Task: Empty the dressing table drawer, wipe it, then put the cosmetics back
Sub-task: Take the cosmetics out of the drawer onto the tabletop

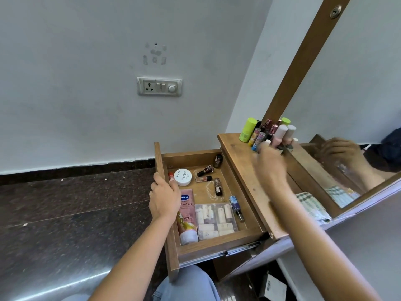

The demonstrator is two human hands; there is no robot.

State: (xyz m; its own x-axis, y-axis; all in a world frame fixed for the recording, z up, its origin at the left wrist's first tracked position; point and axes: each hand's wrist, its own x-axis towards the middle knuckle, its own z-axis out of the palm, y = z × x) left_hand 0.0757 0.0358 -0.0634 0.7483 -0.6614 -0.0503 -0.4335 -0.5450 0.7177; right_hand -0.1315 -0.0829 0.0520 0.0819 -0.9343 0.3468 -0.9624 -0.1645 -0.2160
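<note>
Your knee in blue jeans (184,285) sits below the open drawer (217,246). Your left hand (165,198) clasps the drawer's front panel, likely to steady it while you unload. A Vaseline tube (187,216), a white nail-polish jar (183,177) and a clear pouch of small bottles (213,220) lie inside. Your right hand (271,161) is blurred at the stood-up bottles (258,133) on the tabletop; I cannot tell whether it grips one. A checked cloth (312,203) lies nearby, presumably for the wiping.
</note>
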